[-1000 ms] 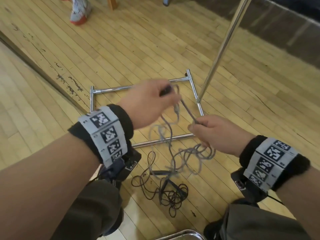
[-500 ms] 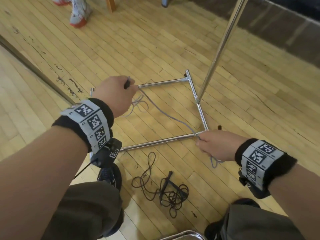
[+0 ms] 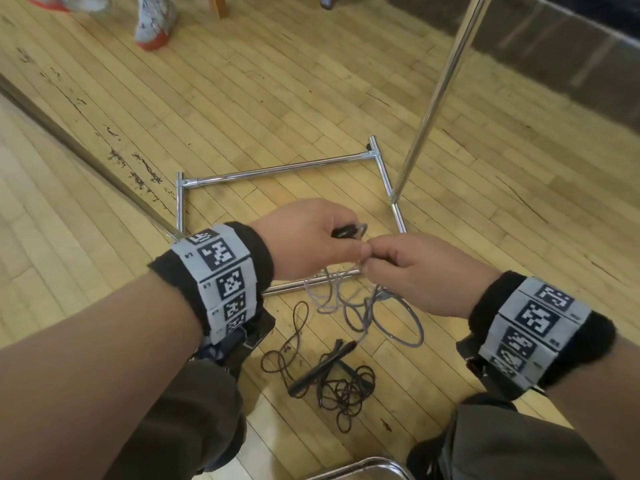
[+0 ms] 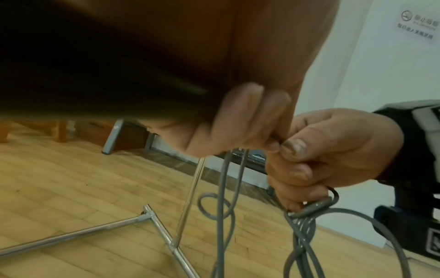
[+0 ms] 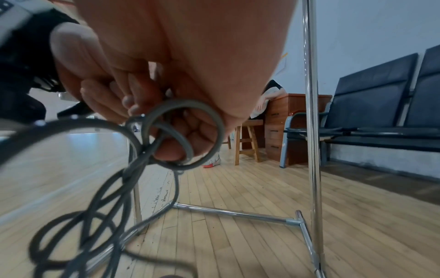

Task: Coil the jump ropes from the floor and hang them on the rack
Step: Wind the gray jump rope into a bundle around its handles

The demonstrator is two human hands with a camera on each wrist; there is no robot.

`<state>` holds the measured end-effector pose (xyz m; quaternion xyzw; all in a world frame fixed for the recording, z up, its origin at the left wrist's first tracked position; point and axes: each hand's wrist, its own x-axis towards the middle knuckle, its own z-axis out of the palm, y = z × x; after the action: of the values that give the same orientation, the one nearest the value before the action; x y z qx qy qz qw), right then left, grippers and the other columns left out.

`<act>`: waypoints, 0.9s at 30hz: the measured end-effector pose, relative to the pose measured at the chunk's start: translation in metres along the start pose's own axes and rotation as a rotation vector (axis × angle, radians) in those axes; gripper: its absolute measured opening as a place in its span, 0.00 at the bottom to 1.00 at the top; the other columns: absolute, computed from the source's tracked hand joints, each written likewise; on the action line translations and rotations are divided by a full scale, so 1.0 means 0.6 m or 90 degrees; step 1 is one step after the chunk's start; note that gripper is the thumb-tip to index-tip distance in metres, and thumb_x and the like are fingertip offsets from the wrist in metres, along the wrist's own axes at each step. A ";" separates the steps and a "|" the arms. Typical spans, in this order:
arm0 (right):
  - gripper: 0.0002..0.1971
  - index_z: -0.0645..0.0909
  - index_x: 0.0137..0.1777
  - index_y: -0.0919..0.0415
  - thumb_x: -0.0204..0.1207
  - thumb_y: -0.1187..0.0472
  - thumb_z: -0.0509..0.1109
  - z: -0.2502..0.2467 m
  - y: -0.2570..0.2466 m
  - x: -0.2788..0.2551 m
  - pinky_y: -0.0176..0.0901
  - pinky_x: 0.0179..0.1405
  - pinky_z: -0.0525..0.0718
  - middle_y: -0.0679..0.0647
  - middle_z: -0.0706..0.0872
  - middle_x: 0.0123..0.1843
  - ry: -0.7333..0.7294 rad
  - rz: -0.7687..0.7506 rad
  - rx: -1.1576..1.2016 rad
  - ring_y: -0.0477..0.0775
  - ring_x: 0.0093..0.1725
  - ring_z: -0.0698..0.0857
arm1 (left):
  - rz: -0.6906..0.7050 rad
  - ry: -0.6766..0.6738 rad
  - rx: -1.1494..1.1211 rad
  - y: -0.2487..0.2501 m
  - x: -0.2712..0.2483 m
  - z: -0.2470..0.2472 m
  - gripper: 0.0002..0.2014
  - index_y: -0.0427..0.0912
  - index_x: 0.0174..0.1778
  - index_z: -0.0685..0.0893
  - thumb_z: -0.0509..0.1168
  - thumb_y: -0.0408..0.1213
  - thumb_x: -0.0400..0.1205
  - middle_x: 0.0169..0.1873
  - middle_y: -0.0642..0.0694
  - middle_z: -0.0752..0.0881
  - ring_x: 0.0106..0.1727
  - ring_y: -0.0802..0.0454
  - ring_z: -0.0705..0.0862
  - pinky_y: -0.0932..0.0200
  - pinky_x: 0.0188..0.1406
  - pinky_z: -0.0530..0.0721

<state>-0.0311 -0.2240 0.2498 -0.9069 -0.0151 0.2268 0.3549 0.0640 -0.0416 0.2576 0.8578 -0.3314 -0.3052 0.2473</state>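
A grey jump rope [image 3: 360, 303] hangs in loose loops between my two hands, above the floor. My left hand [image 3: 341, 237] grips its dark handle and some cord. Touching it from the right, my right hand [image 3: 372, 259] pinches the grey cord, with loops dangling below its fingers [image 4: 292, 148]. The loops show close up in the right wrist view as grey rope [image 5: 181, 131]. A dark brown jump rope [image 3: 332, 379] lies tangled on the wooden floor below my hands. The chrome rack [image 3: 440, 95] rises from its square base [image 3: 277, 171] just beyond.
A person's shoes [image 3: 152, 22] stand at the far left on the wooden floor. Dark bench seats [image 5: 381, 105] and a wooden stool [image 5: 247, 143] line the wall behind the rack. A chrome tube [image 3: 360, 467] shows at the bottom edge near my knees.
Half a second ago my hands were spread apart with the grey cord stretched between them. Now they have come together, and the cord hangs in loops below them.
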 end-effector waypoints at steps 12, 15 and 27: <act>0.13 0.82 0.45 0.48 0.89 0.49 0.60 0.006 0.064 0.024 0.55 0.56 0.87 0.47 0.91 0.42 -0.028 0.107 0.054 0.55 0.49 0.89 | -0.067 0.303 -0.299 -0.022 0.006 -0.031 0.15 0.46 0.39 0.88 0.71 0.51 0.87 0.21 0.58 0.74 0.20 0.57 0.70 0.60 0.21 0.70; 0.16 0.81 0.44 0.56 0.89 0.53 0.58 0.017 0.106 0.017 0.47 0.53 0.87 0.50 0.90 0.44 -0.119 0.209 -0.080 0.54 0.48 0.88 | -0.078 0.460 -0.519 -0.031 0.001 -0.077 0.14 0.49 0.36 0.86 0.70 0.48 0.86 0.26 0.54 0.75 0.22 0.56 0.68 0.59 0.22 0.68; 0.15 0.80 0.44 0.49 0.90 0.49 0.57 -0.012 0.026 0.009 0.34 0.29 0.71 0.45 0.85 0.37 -0.131 0.138 -0.198 0.40 0.31 0.77 | -0.080 0.110 -0.068 -0.029 -0.010 -0.021 0.10 0.70 0.64 0.87 0.66 0.52 0.90 0.37 0.73 0.87 0.25 0.67 0.86 0.71 0.24 0.80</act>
<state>-0.0253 -0.2392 0.2423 -0.9192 0.0113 0.3498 0.1806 0.0763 -0.0232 0.2574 0.8855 -0.2382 -0.2624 0.3005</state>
